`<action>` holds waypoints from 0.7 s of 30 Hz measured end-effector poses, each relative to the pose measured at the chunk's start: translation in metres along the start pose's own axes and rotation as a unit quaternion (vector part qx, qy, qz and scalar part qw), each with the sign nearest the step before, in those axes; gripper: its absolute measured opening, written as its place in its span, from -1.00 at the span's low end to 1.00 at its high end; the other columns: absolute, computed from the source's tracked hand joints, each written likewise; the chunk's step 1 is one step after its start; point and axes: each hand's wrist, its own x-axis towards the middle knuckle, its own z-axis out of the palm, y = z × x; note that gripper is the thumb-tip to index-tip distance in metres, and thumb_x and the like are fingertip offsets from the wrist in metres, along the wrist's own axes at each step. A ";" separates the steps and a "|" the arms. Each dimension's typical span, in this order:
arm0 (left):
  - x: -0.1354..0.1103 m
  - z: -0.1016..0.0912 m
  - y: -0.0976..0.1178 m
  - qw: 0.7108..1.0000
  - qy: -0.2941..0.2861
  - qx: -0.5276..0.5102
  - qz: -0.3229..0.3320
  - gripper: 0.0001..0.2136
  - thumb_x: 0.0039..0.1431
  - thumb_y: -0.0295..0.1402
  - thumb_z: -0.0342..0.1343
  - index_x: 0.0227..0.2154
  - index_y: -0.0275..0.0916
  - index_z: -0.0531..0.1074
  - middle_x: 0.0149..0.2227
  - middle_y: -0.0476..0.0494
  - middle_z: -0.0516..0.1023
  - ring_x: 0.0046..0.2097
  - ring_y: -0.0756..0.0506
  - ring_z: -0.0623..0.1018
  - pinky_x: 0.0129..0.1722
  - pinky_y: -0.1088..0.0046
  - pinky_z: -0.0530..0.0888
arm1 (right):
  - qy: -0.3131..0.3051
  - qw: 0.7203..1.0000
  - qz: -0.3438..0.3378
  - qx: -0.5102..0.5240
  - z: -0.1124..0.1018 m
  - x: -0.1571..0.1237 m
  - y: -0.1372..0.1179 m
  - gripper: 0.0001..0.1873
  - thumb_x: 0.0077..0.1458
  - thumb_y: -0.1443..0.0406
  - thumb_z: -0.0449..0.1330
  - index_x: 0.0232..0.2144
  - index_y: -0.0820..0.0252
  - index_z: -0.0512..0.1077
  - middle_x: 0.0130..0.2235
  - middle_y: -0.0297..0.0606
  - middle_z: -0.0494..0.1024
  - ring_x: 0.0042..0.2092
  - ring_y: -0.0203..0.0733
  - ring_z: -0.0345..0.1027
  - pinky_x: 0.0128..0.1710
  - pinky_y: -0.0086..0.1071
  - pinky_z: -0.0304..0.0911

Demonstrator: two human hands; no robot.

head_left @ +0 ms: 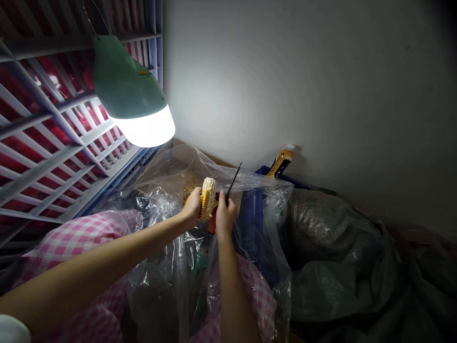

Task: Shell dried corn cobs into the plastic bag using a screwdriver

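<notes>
Corn cob (209,195): pale top, yellow kernels (203,204) below.

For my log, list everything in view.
corn cob: 1, yellow and whitish, centre
pointed tool: 1, dark, right of cob
kernels: many, yellow, left of cob
plastic bag: at least 1, clear, lower centre
lamp: 1, green and white, upper left
slatted rack: 1, pale purple, left
material: uncounted, red, behind rack
wall: 1, grey, background
bottle: 1, yellow and dark, near wall
bin: 1, blue, by bottle
sacks: uncounted, dark green, lower right
checked cloth: uncounted, pink and white, lower left and centre
sleeve: 1, white, bottom left
left hand: 1, gripping cob
right hand: 1, gripping tool
</notes>
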 end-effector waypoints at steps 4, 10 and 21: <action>0.003 -0.001 -0.002 1.000 0.000 0.003 -0.007 -0.82 -0.03 -0.29 -0.13 -0.59 -0.23 0.28 -0.65 -0.06 0.35 -0.65 -0.07 0.37 -0.67 0.44 0.32 | -0.047 0.998 0.000 0.042 -0.002 -0.002 -0.001 -0.60 -0.05 0.04 0.11 -0.38 0.28 0.47 -0.36 -0.19 0.55 -0.31 -0.17 0.39 -0.33 -0.44 0.21; 0.002 -0.003 -0.007 0.996 0.017 0.072 0.051 -0.80 0.00 -0.27 -0.09 -0.56 -0.26 0.33 -0.62 -0.08 0.39 -0.60 -0.06 0.38 -0.62 0.47 0.30 | -0.047 0.998 -0.039 -0.035 -0.011 -0.008 -0.010 -0.61 0.01 0.03 0.06 -0.44 0.23 0.43 -0.40 -0.21 0.54 -0.34 -0.18 0.38 -0.36 -0.44 0.17; -0.013 -0.010 -0.001 1.000 0.006 0.019 -0.024 -0.79 0.03 -0.31 -0.10 -0.47 -0.30 0.39 -0.62 -0.14 0.44 -0.64 -0.08 0.41 -0.67 0.43 0.36 | -0.086 0.996 -0.033 0.019 -0.009 -0.009 0.004 -0.66 0.04 0.12 0.02 -0.55 0.23 0.42 -0.50 -0.25 0.50 -0.42 -0.23 0.32 -0.41 -0.44 0.18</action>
